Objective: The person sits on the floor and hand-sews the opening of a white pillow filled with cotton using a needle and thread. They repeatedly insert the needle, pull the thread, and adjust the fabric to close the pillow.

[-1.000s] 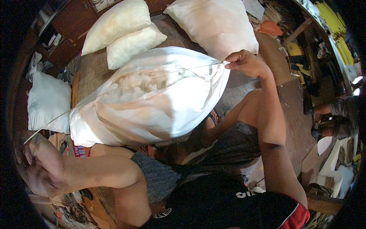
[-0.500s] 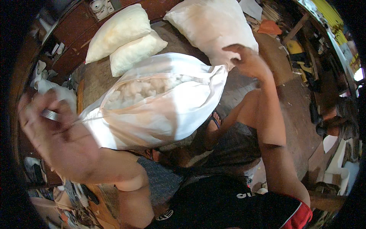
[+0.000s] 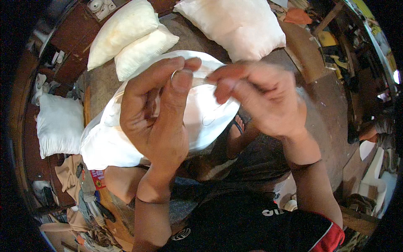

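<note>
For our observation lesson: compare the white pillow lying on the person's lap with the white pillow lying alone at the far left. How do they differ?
The lap pillow lies right under both hands, partly hidden by them; the far-left pillow lies alone, untouched, in full view.
The lap pillow looks larger and long; the far-left pillow looks smaller and squarish.
Both are white, stuffed and plain.
</note>
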A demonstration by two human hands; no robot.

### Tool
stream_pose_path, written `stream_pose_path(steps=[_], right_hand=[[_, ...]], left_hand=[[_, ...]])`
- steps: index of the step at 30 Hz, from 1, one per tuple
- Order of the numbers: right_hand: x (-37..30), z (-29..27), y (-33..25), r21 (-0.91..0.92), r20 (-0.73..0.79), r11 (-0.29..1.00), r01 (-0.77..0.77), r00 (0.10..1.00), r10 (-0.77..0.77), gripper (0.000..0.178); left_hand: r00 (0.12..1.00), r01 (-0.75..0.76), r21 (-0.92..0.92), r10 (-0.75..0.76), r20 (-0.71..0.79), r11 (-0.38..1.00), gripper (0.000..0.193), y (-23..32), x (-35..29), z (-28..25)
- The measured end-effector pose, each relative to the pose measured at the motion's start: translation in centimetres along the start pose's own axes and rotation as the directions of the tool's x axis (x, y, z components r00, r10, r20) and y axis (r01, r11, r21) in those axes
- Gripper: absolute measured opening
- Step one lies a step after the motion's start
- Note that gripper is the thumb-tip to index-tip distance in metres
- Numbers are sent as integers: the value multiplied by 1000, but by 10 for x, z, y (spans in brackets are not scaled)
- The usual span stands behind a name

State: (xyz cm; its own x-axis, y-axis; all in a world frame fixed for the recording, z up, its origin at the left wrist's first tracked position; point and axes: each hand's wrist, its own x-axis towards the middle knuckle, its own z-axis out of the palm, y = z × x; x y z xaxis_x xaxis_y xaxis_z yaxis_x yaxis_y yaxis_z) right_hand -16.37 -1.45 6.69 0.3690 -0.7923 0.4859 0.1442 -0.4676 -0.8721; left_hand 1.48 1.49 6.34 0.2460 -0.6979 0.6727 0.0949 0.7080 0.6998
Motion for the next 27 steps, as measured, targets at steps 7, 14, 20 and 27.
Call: stream_pose_path(steps=[7,14,20,27], right_hand=[[-3,-109,-33,-38,-694,847,531,596,-405,39],[12,-103,31,-473,-404,876,-96,907,-119,32],[12,-116,107,-839,200,533,112,973,111,33],[20,-113,88,-615,82,749,-245,925,370,19]], left_hand=[[899,43,522,-260,351,852,13,-60,-5,4],[762,-371,753,-285,581,543,25,-102,-33,-3],[788,-340,835,-353,504,432,29,-98,-28,0],[709,-200,903,-580,402,380,25,-78,-8,-16]])
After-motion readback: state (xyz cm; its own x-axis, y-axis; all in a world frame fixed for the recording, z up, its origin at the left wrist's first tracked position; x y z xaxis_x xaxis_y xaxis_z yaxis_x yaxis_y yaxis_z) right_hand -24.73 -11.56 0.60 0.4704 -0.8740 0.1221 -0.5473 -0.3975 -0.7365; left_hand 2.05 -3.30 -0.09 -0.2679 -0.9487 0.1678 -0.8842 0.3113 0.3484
